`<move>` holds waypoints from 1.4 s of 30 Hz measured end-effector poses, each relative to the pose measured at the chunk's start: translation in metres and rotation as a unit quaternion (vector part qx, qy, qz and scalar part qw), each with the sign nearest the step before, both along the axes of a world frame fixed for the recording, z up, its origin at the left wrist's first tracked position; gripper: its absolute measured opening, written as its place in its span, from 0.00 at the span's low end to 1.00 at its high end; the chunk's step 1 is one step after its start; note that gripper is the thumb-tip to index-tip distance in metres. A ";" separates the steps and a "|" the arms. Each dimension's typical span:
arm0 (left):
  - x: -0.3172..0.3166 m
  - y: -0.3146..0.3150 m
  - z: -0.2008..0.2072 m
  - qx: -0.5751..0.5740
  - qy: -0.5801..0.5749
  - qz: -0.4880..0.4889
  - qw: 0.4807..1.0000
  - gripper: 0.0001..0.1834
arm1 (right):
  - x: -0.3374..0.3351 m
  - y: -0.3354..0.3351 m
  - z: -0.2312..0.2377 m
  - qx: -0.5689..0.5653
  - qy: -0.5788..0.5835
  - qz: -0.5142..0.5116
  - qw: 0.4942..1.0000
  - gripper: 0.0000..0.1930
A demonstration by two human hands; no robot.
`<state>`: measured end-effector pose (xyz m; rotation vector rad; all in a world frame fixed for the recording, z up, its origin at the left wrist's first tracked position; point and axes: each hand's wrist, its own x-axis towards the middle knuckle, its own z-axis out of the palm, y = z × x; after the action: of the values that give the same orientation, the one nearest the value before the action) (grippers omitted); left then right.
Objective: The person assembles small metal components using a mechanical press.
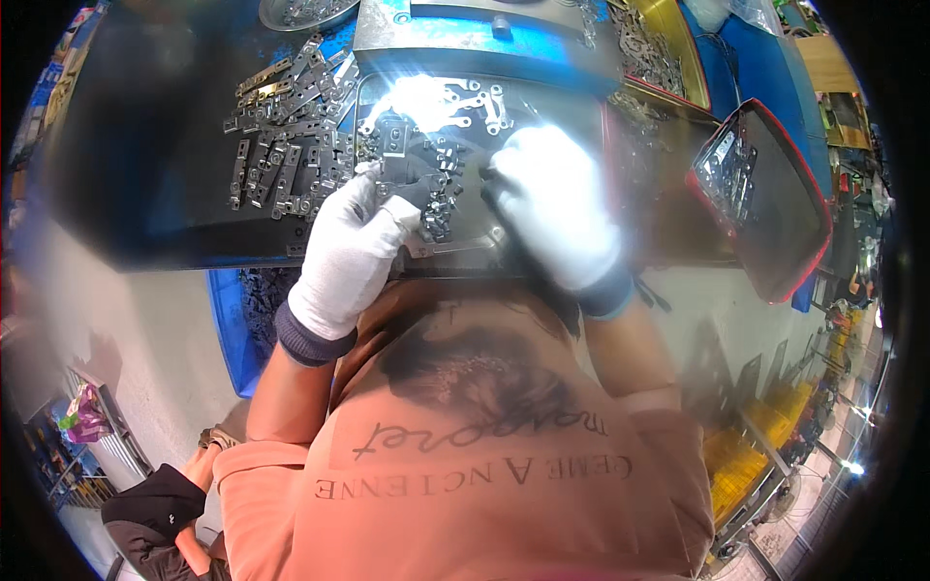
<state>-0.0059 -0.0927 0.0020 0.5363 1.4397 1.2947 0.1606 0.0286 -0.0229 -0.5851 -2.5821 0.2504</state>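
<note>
My left hand, in a white glove with a dark cuff, is closed at the near edge of a tray. Its thumb and fingers pinch a flat metal bracket with holes, whose lower end they partly hide. Right beside the fingertips lies a pile of small bent metal pieces. Over the tray's right side is my right hand, also gloved, overexposed and smeared by motion; whether its fingers hold anything is hidden. Small metal links lie at the tray's far side under glare.
Many long metal strips are heaped left of the tray. A blue and grey metal block stands behind it. A red-rimmed tray with metal parts is at right, a yellow bin farther back. A blue crate stands below the table.
</note>
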 end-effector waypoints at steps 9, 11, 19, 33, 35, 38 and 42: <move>-0.004 0.005 -0.007 0.027 -0.018 -0.038 0.999 0.13 | 0.004 0.006 0.006 0.021 0.008 0.001 1.000 0.08; 0.000 0.010 -0.010 0.031 -0.006 -0.022 0.999 0.13 | 0.000 0.002 0.022 -0.342 0.047 -0.100 0.933 0.07; 0.010 0.024 -0.010 0.059 0.037 -0.065 0.995 0.14 | -0.002 -0.002 0.032 -0.398 0.173 -0.101 0.895 0.05; 0.018 0.020 0.003 0.071 -0.046 -0.060 0.995 0.12 | -0.006 -0.016 0.020 -0.084 0.137 -0.044 0.986 0.10; 0.013 0.014 0.002 0.058 -0.065 -0.072 0.994 0.13 | -0.005 -0.018 0.022 -0.147 0.145 -0.034 0.978 0.10; 0.004 0.000 0.002 0.035 -0.084 -0.040 0.995 0.14 | 0.008 -0.015 0.021 -0.229 0.117 -0.039 0.966 0.07; -0.016 -0.005 -0.006 0.014 -0.017 0.030 0.999 0.13 | 0.017 -0.012 0.010 -0.116 0.009 0.051 0.992 0.05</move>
<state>-0.0216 -0.0979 -0.0037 0.4899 1.4200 1.3682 0.1777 0.0165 -0.0133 -0.5295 -2.5873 0.5937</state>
